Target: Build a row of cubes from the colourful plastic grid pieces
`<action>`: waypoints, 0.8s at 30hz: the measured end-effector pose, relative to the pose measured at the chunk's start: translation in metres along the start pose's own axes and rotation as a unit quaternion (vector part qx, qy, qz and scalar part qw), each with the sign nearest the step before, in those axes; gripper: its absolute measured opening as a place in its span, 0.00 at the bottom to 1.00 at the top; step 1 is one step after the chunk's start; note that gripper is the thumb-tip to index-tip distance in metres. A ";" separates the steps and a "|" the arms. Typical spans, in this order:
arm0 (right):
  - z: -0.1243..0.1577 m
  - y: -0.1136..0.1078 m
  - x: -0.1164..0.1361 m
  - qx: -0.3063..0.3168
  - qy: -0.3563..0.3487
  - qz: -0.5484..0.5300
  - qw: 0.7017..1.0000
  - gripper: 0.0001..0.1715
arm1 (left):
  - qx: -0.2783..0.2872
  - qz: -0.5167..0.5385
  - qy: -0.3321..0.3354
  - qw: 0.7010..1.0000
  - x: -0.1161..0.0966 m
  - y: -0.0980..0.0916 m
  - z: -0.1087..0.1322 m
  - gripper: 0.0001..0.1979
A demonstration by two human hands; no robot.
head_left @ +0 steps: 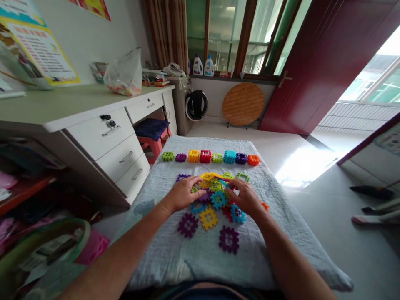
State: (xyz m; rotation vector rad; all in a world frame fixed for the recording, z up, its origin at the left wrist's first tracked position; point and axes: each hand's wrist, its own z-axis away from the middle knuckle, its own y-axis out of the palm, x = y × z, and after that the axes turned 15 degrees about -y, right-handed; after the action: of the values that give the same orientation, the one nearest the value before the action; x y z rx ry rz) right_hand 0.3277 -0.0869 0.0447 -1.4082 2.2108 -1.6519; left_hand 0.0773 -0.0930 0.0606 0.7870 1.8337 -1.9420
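Observation:
A pile of flat, toothed plastic building tiles [215, 196] in many colours lies in the middle of a cloth-covered table [187, 258]. My left hand [183, 193] rests on the pile's left side, fingers curled down over tiles. My right hand [245, 198] sits on the pile's right side, fingers bent and pinching among the tiles; what it grips is hidden. A row of assembled tile cubes [211, 157] stands along the table's far edge. Two purple tiles [229, 239] and a yellow tile [208, 218] lie loose nearer to me.
A white desk with drawers [106, 133] stands to the left, a plastic bag [125, 75] on top and a red stool [151, 143] under it. A round wooden tabletop [243, 104] leans on the far wall. A red door [321, 66] is open at right.

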 end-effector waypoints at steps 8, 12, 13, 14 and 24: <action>0.002 0.003 -0.009 -0.093 0.058 -0.054 0.992 0.10 | -0.071 0.054 -0.035 0.995 0.001 0.011 -0.004 0.14; 0.004 0.005 -0.014 -0.097 0.075 -0.072 0.990 0.15 | -0.113 0.046 -0.005 0.993 0.013 0.022 -0.007 0.13; 0.004 0.006 -0.016 -0.095 0.080 -0.071 0.990 0.16 | -0.117 0.041 0.001 0.992 0.016 0.024 -0.007 0.13; 0.004 0.007 -0.017 -0.093 0.085 -0.071 0.989 0.16 | -0.119 0.035 0.007 0.992 0.019 0.025 -0.007 0.13; 0.003 0.014 -0.024 -0.129 0.091 -0.108 0.981 0.18 | -0.053 0.076 0.017 0.996 0.031 0.030 -0.010 0.10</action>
State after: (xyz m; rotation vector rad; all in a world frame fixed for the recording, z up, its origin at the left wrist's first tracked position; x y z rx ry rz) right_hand 0.3343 -0.0732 0.0217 -1.6755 2.5324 -1.6661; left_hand 0.0729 -0.0825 0.0174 0.9025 1.8239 -1.7332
